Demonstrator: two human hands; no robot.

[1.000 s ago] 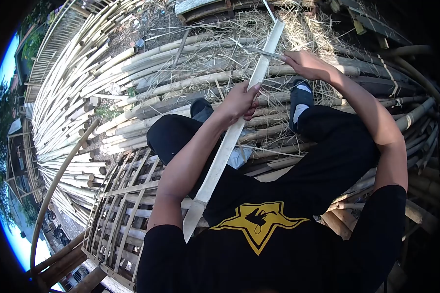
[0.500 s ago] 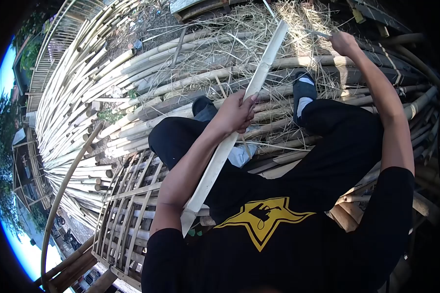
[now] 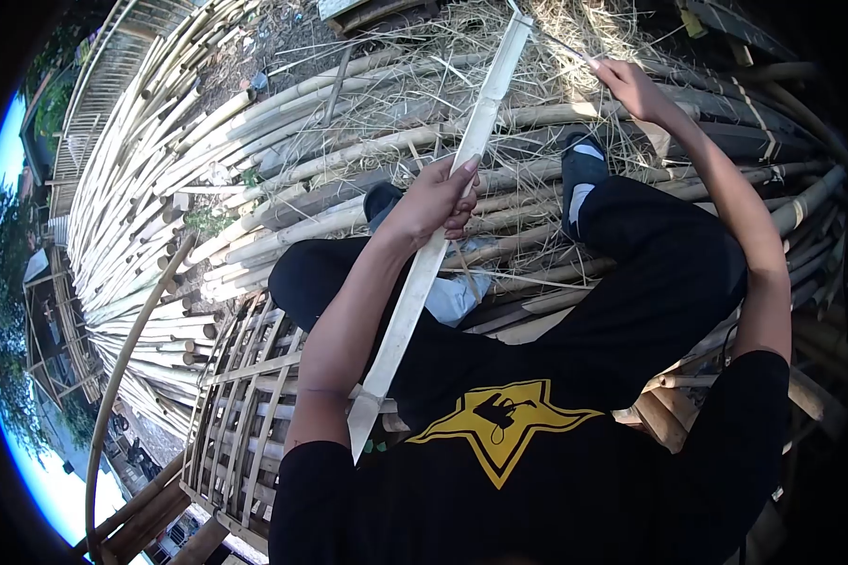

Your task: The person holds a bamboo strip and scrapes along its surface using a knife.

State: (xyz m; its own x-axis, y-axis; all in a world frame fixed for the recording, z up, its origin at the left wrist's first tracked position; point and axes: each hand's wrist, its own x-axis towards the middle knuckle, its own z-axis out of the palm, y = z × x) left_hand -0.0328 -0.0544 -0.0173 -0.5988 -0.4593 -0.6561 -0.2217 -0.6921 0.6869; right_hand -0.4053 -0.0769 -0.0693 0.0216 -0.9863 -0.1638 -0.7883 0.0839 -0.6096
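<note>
Sitting among bamboo poles (image 3: 127,193) that spread across the ground, a person in a black shirt (image 3: 546,499) with a yellow star-shaped print (image 3: 504,424) works with both bare hands; a latticed bamboo frame (image 3: 245,414) stands beside the person's left arm, and loose straw (image 3: 570,89) litters the poles ahead.

The long, pale bamboo strip (image 3: 413,299) lies between the legs and rises past the left arm; its long axis runs on a diagonal, the near end at lower left by the left sleeve, the far end pointing forward and away from the body, toward the top of the view and slightly right of centre; a joint ridge crosses it toward either end.

Two dark shoes (image 3: 584,169) rest on the poles, one on each side of the strip; a crumpled whitish sheet (image 3: 457,297) lies just beside it, below the left hand (image 3: 440,202), whose fingers and thumb are clamped around the strip at mid-length; the right hand (image 3: 631,87) is closed on the handle end of a slim blade (image 3: 561,44), which slants toward the strip's far tip; contact there cannot be told.
</note>
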